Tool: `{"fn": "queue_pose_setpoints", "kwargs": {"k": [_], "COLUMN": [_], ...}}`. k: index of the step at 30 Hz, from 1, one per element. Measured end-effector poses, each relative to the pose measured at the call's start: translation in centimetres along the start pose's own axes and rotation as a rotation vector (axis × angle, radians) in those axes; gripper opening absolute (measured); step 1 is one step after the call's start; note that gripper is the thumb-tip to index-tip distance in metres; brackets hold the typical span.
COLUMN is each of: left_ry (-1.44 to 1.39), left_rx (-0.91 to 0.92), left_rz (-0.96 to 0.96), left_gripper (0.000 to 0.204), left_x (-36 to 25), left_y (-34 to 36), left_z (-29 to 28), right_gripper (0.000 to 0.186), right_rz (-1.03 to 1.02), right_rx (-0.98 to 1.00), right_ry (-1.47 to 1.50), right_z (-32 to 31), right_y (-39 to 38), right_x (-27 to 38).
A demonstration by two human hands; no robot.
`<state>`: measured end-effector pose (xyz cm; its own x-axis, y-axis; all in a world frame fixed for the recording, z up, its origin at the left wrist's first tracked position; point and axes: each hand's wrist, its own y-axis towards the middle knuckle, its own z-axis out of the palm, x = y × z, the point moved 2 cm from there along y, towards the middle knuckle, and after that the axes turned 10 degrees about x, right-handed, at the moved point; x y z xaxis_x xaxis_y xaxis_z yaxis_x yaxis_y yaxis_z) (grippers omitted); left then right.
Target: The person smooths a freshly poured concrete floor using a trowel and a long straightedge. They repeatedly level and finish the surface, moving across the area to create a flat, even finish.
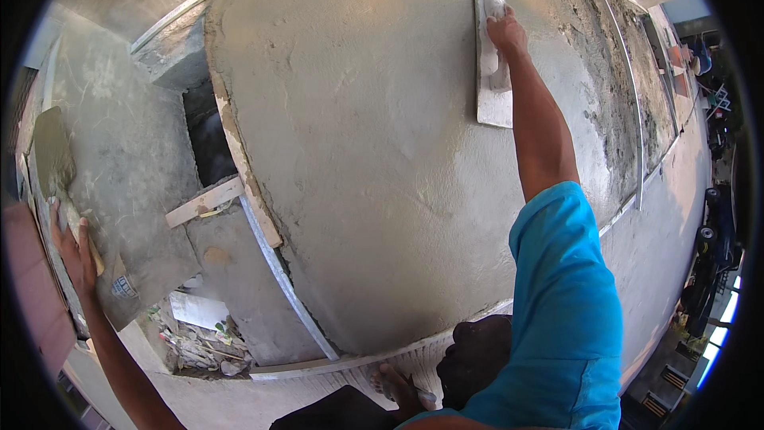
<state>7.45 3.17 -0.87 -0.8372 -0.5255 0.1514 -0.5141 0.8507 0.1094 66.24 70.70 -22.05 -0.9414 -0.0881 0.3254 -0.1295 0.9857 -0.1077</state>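
My right hand (508,32) is closed around the handle of a long, pale plastering float (487,103). The float's flat board lies against the smooth wet cement (358,143), toward the far right. At the far left, my left hand (77,259) holds a trowel (54,151) by its handle, with the blade pointing away from me. Beneath the trowel is a dusty grey board or slab (119,159). My left fingers are partly stretched along the handle, and their full grip is hard to see.
A dark rectangular opening (211,135) lies left of the cement, bordered by a wooden strip (239,159) and a short wooden piece (205,201). A metal straightedge (286,279) runs below. Rubble (211,346) fills a near-left gap. Rough cement (593,40) and a long thin bar (629,80) are at right.
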Motion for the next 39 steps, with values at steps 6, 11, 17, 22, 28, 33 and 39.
{"fn": "queue_pose_setpoints", "kwargs": {"k": [6, 11, 17, 22, 28, 33, 39], "left_ry": [0.107, 0.136, 0.093, 0.037, 0.026, 0.015, 0.002], "left_rx": [0.031, 0.007, 0.002, -0.033, -0.053, -0.065, -0.073], "left_rz": [0.008, 0.024, -0.003, -0.005, -0.046, -0.023, -0.053], "left_gripper": [0.049, 0.048, 0.048, 0.051, 0.051, 0.052, 0.049], "left_x": [0.1, 0.1, -0.5, -1.3, -1.5, -1.1, -0.9], "left_y": [0.0, 0.3, 0.3, 0.3, 0.1, 0.7, 0.4], "left_z": [-0.3, 0.4, 0.1, -0.1, -0.1, 0.4, 0.6], "right_gripper": [0.078, 0.075, 0.075, 0.075, 0.074, 0.079, 0.079], "right_rz": [-0.075, -0.228, -0.323, -0.361, -0.421, -0.433, -0.548], "right_rx": [0.154, 0.146, 0.287, 0.361, 0.416, 0.45, 0.494], "right_ry": [0.163, 0.012, 0.029, 0.031, 0.053, 0.081, 0.194], "right_z": [1.6, 4.6, 7.9, 10.6, 13.0, 14.2, 13.3], "right_y": [-3.1, -8.4, -15.9, -21.6, -26.5, -28.9, -31.7], "right_x": [4.8, 11.8, 21.1, 27.7, 33.7, 37.1, 36.8]}}
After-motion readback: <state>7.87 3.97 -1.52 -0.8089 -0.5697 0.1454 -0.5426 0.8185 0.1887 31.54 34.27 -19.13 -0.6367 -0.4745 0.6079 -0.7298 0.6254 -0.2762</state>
